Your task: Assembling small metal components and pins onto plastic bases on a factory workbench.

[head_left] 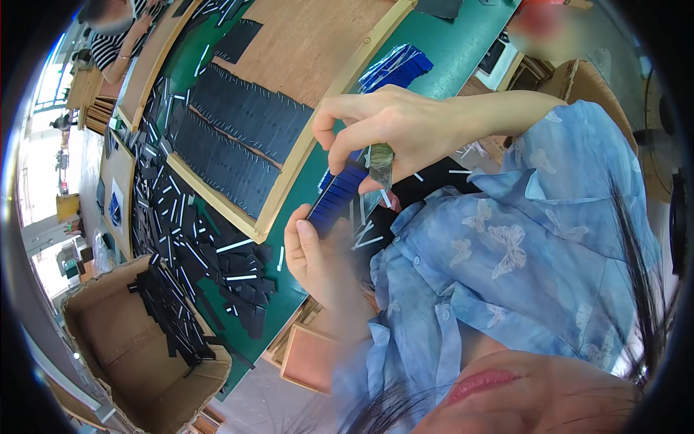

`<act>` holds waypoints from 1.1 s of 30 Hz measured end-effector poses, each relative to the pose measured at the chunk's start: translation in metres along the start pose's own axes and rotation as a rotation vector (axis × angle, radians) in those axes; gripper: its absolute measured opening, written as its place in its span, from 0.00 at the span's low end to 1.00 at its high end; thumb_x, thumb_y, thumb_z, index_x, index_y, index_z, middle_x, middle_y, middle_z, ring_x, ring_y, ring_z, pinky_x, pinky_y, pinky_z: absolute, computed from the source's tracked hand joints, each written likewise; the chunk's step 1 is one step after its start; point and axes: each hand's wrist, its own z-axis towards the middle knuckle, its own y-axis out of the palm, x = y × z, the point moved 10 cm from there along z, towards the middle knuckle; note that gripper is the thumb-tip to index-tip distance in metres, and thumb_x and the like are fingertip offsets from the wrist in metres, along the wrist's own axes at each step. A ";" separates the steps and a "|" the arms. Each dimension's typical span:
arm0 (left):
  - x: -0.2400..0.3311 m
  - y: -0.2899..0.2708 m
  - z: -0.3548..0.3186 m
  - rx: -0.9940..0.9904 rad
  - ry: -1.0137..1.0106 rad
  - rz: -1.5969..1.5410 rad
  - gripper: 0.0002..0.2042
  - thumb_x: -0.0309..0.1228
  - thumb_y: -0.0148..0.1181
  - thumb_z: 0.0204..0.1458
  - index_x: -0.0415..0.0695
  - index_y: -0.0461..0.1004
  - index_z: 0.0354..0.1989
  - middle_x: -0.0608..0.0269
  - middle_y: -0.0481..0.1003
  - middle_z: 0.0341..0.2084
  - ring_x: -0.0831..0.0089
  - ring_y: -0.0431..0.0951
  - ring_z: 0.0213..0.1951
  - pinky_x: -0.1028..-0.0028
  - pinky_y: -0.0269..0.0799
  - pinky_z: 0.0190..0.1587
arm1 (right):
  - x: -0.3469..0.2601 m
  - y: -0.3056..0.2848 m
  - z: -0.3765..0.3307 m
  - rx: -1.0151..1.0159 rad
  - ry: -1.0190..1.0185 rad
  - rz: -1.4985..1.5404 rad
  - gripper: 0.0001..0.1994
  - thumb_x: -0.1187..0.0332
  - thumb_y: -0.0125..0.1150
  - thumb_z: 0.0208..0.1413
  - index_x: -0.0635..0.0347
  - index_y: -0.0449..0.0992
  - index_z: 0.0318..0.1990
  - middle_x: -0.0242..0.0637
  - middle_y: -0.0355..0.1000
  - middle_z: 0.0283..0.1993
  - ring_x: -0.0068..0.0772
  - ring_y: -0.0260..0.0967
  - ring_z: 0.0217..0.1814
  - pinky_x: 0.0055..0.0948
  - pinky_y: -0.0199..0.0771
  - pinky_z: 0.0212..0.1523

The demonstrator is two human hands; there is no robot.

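Between my two hands is a narrow dark-blue strip [338, 194], tilted, crossed by thin dark lines. My left hand [318, 253] pinches its lower end between thumb and fingers. The upper end is held in my right hand [397, 126], whose fingers curl over it and hide part of it. Against the right hand's palm side is a small greenish, see-through piece [381, 165]; what it is cannot be made out. Clear strips hang below it, partly blurred. Beyond the right hand, a bundle of shiny blue strips [397, 66] lies on the green table [463, 61].
A wood-framed board [285, 184] carries rows of dark grey pieces [238, 134]. Many loose black and white strips [181, 231] lie left of it. A cardboard box [108, 347] with black strips stands lower left. Another person [116, 43] sits at the far left.
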 end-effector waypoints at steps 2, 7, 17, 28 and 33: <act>0.003 0.002 -0.002 -0.023 0.027 0.013 0.15 0.34 0.48 0.61 0.32 0.68 0.46 0.51 0.74 0.32 0.70 0.76 0.26 0.78 0.75 0.27 | 0.000 -0.002 -0.001 0.010 -0.009 0.004 0.14 0.68 0.72 0.35 0.52 0.74 0.32 0.30 0.66 0.42 0.35 0.69 0.42 0.31 0.70 0.36; 0.007 0.009 -0.011 -0.029 0.026 0.082 0.12 0.34 0.48 0.61 0.37 0.68 0.44 0.56 0.74 0.34 0.75 0.76 0.30 0.79 0.74 0.34 | 0.017 -0.005 0.002 0.005 0.202 0.152 0.14 0.71 0.70 0.37 0.57 0.74 0.34 0.33 0.65 0.42 0.29 0.65 0.37 0.27 0.65 0.34; 0.005 0.015 -0.005 -0.021 0.046 0.081 0.13 0.35 0.48 0.61 0.37 0.68 0.46 0.55 0.75 0.34 0.76 0.76 0.31 0.80 0.73 0.34 | 0.058 -0.002 -0.007 0.102 0.365 -0.073 0.22 0.47 0.66 0.43 0.60 0.72 0.25 0.34 0.70 0.29 0.34 0.67 0.37 0.31 0.66 0.33; 0.014 0.005 0.016 -0.079 0.065 -0.047 0.08 0.32 0.54 0.58 0.40 0.68 0.34 0.62 0.73 0.24 0.79 0.73 0.27 0.82 0.67 0.30 | 0.055 0.000 0.008 0.159 0.335 0.749 0.08 0.73 0.66 0.47 0.60 0.78 0.36 0.30 0.66 0.40 0.16 0.60 0.34 0.18 0.60 0.32; -0.018 0.034 0.030 -0.466 -0.129 -0.304 0.23 0.44 0.49 0.59 0.42 0.61 0.58 0.60 0.72 0.49 0.72 0.75 0.43 0.76 0.71 0.40 | 0.018 0.023 0.026 -0.032 -0.066 0.545 0.20 0.73 0.70 0.42 0.56 0.76 0.46 0.30 0.63 0.48 0.17 0.58 0.31 0.16 0.58 0.29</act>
